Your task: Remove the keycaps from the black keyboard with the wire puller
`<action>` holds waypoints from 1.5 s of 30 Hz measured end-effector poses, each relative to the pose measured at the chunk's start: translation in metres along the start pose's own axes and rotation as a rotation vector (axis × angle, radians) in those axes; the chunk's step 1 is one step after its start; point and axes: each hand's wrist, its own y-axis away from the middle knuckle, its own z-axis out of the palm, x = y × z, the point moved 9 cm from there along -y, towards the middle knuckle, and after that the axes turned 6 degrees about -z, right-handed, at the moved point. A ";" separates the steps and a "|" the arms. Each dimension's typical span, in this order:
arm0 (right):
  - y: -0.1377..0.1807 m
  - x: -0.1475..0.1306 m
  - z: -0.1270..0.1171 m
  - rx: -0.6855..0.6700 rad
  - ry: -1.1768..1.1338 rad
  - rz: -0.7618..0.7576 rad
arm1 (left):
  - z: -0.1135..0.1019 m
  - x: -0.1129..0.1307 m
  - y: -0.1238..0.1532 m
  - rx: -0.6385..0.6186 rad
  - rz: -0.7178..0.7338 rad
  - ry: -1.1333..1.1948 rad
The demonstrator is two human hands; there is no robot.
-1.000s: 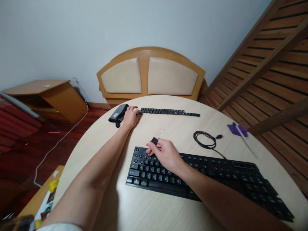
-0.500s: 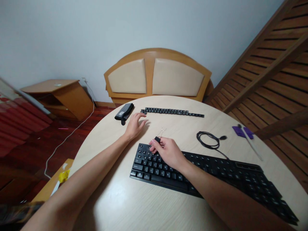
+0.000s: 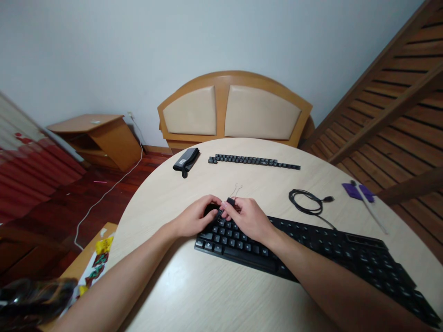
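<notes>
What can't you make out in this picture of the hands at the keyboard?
Head view:
- Keys under the left hand and right hand: hidden by the fingers.
- Lower end of the wire tool: hidden inside the right hand.
- Right end of the keyboard: cut off by the frame's edge.
- Key lettering: too small.
- The dark object at bottom left: blurred and cut off.

Long black plastic keyboard (image 3: 311,249): right end cut by frame edge; far-left keys hidden under left hand (image 3: 194,219) and right hand (image 3: 247,219). Key legends too small. Thin wire tool with black grip (image 3: 231,201): lower tips hidden by hands. Dark glossy object (image 3: 31,302), bottom-left corner: blurred.
</notes>
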 end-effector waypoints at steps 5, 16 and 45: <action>0.000 -0.006 -0.001 -0.025 0.105 -0.014 | 0.001 0.004 0.000 -0.042 0.072 -0.049; 0.003 -0.021 -0.004 -0.029 0.257 -0.122 | 0.003 0.002 0.002 -0.051 0.085 -0.049; 0.006 -0.027 0.007 -0.118 0.474 -0.292 | 0.009 0.011 0.003 -0.147 0.121 -0.061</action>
